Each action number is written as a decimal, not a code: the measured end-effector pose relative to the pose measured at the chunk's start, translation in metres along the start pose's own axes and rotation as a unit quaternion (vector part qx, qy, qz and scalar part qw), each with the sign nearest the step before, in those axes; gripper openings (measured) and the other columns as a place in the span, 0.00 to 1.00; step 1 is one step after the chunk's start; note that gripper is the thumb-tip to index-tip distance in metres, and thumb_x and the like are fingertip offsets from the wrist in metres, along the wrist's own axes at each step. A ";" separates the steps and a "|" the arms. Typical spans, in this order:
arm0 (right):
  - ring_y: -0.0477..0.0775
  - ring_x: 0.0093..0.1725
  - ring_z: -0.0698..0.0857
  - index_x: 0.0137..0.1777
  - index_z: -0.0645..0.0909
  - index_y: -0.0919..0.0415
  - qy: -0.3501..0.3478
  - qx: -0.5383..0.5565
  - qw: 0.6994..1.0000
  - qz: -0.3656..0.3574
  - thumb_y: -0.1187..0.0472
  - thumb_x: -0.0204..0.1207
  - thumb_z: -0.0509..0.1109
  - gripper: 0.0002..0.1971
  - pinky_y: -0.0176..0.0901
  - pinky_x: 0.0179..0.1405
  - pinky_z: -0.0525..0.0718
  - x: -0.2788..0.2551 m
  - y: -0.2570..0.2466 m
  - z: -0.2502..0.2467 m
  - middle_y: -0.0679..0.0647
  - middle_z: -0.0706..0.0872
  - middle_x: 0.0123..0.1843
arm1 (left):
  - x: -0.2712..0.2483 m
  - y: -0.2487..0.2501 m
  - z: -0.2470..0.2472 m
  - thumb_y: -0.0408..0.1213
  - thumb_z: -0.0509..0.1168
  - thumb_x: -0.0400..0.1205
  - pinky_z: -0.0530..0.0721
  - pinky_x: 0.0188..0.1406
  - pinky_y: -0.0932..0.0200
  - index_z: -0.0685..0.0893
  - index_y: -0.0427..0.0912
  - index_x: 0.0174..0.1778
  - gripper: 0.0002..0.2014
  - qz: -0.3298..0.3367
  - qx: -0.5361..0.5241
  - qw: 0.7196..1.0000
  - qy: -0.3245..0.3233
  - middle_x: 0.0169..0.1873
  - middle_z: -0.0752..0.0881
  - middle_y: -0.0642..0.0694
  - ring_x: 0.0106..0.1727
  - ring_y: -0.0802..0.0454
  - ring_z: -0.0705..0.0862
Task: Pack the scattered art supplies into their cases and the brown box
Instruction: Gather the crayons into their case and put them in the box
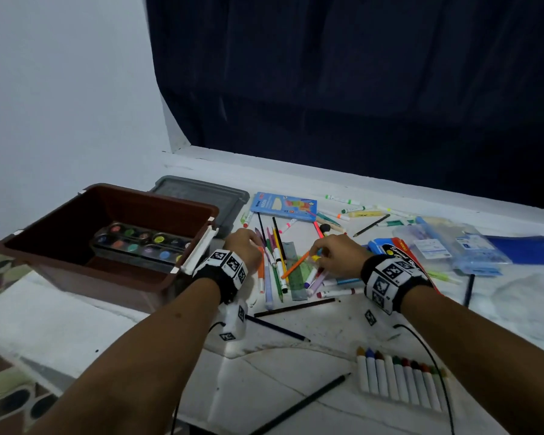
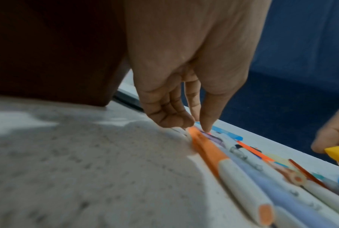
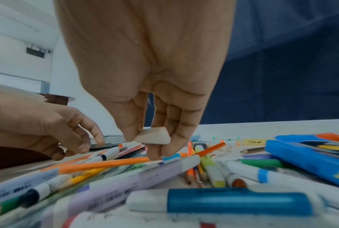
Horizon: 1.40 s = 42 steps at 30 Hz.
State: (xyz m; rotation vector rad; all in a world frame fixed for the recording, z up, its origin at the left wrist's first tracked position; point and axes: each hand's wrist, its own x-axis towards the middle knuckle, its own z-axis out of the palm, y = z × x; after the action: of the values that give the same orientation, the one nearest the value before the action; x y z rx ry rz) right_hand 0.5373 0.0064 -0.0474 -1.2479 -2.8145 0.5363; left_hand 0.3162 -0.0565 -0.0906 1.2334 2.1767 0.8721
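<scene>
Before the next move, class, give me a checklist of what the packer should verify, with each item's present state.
1. Right hand grips the small wedge: ok, pinched between thumb and fingers.
2. Left hand grips the orange-capped marker: cannot tell; fingertips touch its end.
3. Brown box open: ok, the grey lid lies behind it.
4. Room in the box: ok, the paint palette leaves bare floor.
5. Pens cleared from the table: not ok, many lie loose.
</scene>
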 end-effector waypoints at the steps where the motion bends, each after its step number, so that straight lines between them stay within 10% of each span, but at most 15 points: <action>1: 0.50 0.46 0.82 0.58 0.87 0.55 0.002 0.006 1.000 0.006 0.61 0.81 0.67 0.10 0.39 0.43 0.77 -0.005 0.005 -0.003 0.47 0.84 0.48 | -0.001 0.007 0.001 0.25 0.66 0.74 0.82 0.37 0.63 0.87 0.47 0.39 0.11 0.021 0.016 1.000 -0.003 0.41 0.88 0.47 0.45 0.49 0.88; 6: 0.46 0.42 0.82 0.58 0.89 0.55 -0.007 0.004 0.999 0.041 0.61 0.80 0.68 0.11 0.38 0.43 0.75 -0.043 0.035 -0.019 0.49 0.86 0.47 | -0.006 0.049 0.017 0.32 0.71 0.75 0.85 0.58 0.48 0.88 0.48 0.33 0.07 0.101 0.085 0.989 -0.062 0.33 0.85 0.55 0.51 0.47 0.87; 11: 0.51 0.47 0.81 0.56 0.89 0.58 0.026 0.009 0.990 0.141 0.63 0.80 0.69 0.09 0.39 0.46 0.75 -0.111 0.080 -0.022 0.49 0.83 0.48 | -0.026 0.093 0.063 0.31 0.70 0.75 0.77 0.34 0.63 0.90 0.44 0.40 0.05 0.198 0.082 0.967 -0.136 0.39 0.88 0.47 0.43 0.50 0.86; 15: 0.40 0.37 0.82 0.52 0.87 0.55 0.063 0.041 0.968 0.240 0.63 0.79 0.69 0.07 0.31 0.37 0.74 -0.169 0.112 -0.028 0.48 0.86 0.43 | -0.050 0.131 0.099 0.32 0.69 0.77 0.82 0.42 0.60 0.91 0.41 0.44 0.06 0.278 0.100 0.933 -0.205 0.40 0.87 0.48 0.45 0.49 0.85; 23: 0.61 0.52 0.82 0.50 0.81 0.66 0.108 0.051 0.923 0.366 0.63 0.81 0.61 0.09 0.46 0.50 0.78 -0.247 0.154 -0.022 0.60 0.86 0.52 | -0.083 0.177 0.165 0.34 0.73 0.76 0.77 0.41 0.62 0.90 0.41 0.48 0.06 0.373 0.129 0.882 -0.258 0.43 0.87 0.47 0.51 0.48 0.86; 30: 0.66 0.63 0.81 0.77 0.67 0.55 0.089 0.038 0.912 0.398 0.44 0.78 0.70 0.31 0.51 0.63 0.78 -0.259 0.183 -0.007 0.62 0.72 0.69 | -0.090 0.188 0.208 0.66 0.71 0.69 0.69 0.72 0.35 0.69 0.62 0.77 0.39 0.393 0.344 0.811 -0.264 0.76 0.67 0.46 0.78 0.38 0.62; 36: 0.70 0.61 0.82 0.83 0.57 0.47 0.127 -0.016 0.894 0.429 0.42 0.76 0.70 0.38 0.56 0.59 0.82 -0.250 0.214 -0.002 0.64 0.68 0.71 | -0.078 0.190 0.201 0.49 0.69 0.76 0.79 0.63 0.43 0.80 0.56 0.71 0.25 0.390 0.290 0.838 -0.249 0.65 0.80 0.48 0.68 0.44 0.77; 42: 0.58 0.62 0.81 0.65 0.81 0.57 0.077 0.011 0.933 0.351 0.41 0.75 0.70 0.24 0.48 0.61 0.80 -0.236 0.231 -0.002 0.57 0.82 0.64 | -0.057 0.185 0.165 0.35 0.65 0.83 0.77 0.67 0.54 0.79 0.45 0.74 0.21 0.340 0.191 0.901 -0.188 0.70 0.81 0.44 0.69 0.44 0.79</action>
State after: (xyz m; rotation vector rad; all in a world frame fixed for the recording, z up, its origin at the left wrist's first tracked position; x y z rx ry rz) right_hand 0.8640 -0.0200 -0.0900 -2.1760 -2.1633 0.4413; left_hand 0.5598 0.0134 -0.0618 2.2225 1.6435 0.3773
